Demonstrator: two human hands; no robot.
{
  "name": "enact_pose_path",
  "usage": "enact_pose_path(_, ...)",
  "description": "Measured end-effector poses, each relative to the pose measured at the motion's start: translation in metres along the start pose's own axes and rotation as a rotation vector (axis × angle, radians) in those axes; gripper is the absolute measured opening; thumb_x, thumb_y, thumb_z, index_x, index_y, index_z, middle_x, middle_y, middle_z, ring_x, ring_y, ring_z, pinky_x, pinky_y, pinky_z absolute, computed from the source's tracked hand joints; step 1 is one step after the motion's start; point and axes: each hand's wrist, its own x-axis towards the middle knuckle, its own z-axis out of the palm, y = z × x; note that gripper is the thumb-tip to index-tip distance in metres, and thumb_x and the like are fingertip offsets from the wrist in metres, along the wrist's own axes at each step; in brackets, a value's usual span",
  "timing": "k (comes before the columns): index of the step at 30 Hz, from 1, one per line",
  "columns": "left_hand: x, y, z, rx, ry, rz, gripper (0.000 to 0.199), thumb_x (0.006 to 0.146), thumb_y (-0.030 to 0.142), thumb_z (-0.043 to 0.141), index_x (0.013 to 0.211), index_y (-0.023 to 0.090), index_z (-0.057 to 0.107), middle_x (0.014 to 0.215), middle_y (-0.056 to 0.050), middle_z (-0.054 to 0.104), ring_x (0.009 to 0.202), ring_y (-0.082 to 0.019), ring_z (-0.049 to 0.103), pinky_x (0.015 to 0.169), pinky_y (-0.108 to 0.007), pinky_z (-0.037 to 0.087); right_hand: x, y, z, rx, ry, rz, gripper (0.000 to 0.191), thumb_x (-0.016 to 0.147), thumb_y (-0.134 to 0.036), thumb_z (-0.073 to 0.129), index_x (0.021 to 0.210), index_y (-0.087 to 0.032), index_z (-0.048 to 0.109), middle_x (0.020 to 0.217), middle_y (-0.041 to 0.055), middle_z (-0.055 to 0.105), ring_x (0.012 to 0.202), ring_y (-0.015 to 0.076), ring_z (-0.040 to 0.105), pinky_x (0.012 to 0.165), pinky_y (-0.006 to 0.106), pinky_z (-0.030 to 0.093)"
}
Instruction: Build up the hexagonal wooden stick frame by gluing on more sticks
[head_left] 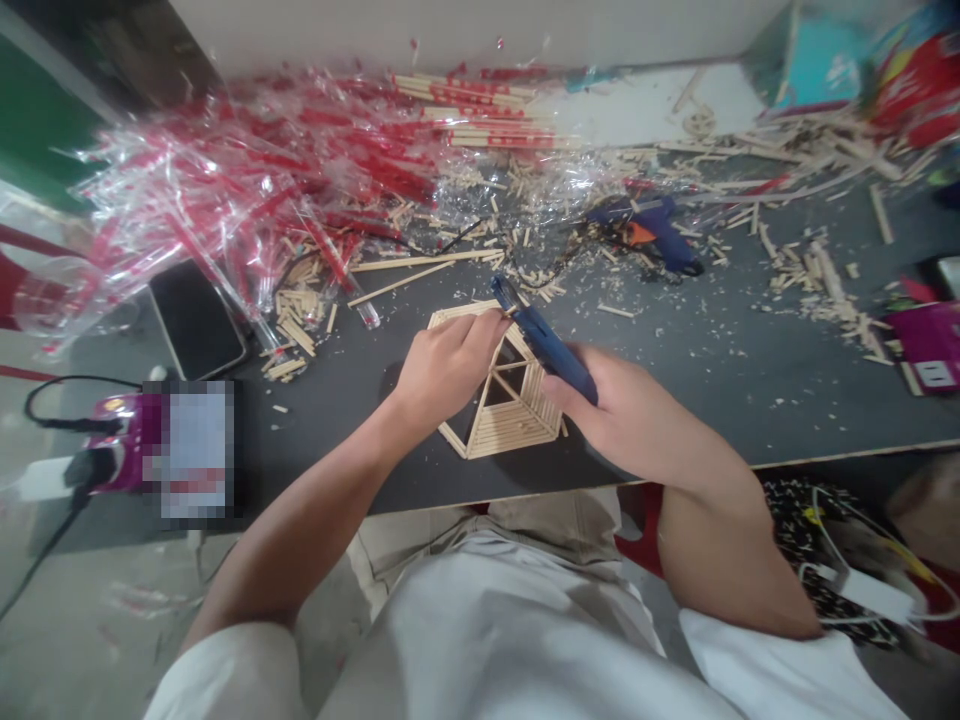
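A flat six-sided frame of pale wooden sticks [510, 430] lies on the dark table, with spokes and rows of sticks filling part of it. My right hand [600, 395] is wrapped round a blue-handled tool [551, 350], whose tip points to the frame's top edge. Over the upper left of the frame, my left hand [454, 362] has its fingers closed near the tool's tip. A small stick end seems to be between these fingers, but it is too small to make out surely.
Red and clear wrappers [262, 180] are heaped at the back left. A blue glue gun [660, 232], loose sticks [420, 262] and cut bits lie behind the frame. A phone [196, 318] and a purple power strip [127, 440] are at left.
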Motion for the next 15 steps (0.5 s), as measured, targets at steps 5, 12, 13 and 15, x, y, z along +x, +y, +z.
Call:
enact_pose_path(5, -0.0003, -0.0003, 0.0014, -0.003, 0.018, 0.001, 0.044, 0.116, 0.036, 0.034, 0.102, 0.017, 0.071, 0.086, -0.007, 0.078, 0.075, -0.015, 0.073, 0.068, -0.025, 0.054, 0.0008, 0.0001, 0.0002, -0.014, -0.011, 0.013, 0.034, 0.104, -0.046, 0.05, 0.124, -0.023, 0.065, 0.12, 0.0106, 0.076, 0.114, 0.0338, 0.07, 0.094, 0.049, 0.054)
enact_pose_path(12, -0.0008, -0.0024, 0.001, 0.001, 0.029, 0.028, 0.043, 0.116, 0.034, 0.034, 0.102, 0.016, 0.071, 0.086, -0.007, 0.078, 0.073, -0.015, 0.072, 0.066, -0.027, 0.053, 0.0004, 0.0004, 0.0006, -0.008, -0.016, 0.013, 0.033, 0.105, -0.046, 0.05, 0.123, -0.024, 0.065, 0.124, 0.0113, 0.075, 0.114, 0.0329, 0.07, 0.095, 0.048, 0.054)
enact_pose_path(13, -0.001, -0.0025, 0.0013, 0.0, 0.03, 0.03, 0.043, 0.116, 0.034, 0.034, 0.103, 0.016, 0.071, 0.086, -0.007, 0.078, 0.073, -0.015, 0.073, 0.066, -0.027, 0.053, 0.0005, 0.0005, 0.0009, -0.008, -0.015, 0.013, 0.033, 0.105, -0.046, 0.05, 0.123, -0.023, 0.065, 0.124, 0.0115, 0.075, 0.114, 0.0331, 0.07, 0.095, 0.048, 0.054)
enact_pose_path(15, -0.0013, -0.0027, 0.002, -0.006, 0.026, 0.027, 0.043, 0.116, 0.034, 0.034, 0.103, 0.016, 0.071, 0.086, -0.007, 0.078, 0.074, -0.015, 0.073, 0.067, -0.027, 0.054, 0.0007, 0.0006, 0.0016, -0.011, -0.008, 0.011, 0.034, 0.104, -0.046, 0.05, 0.123, -0.023, 0.065, 0.123, 0.0117, 0.075, 0.114, 0.0336, 0.07, 0.095, 0.048, 0.054)
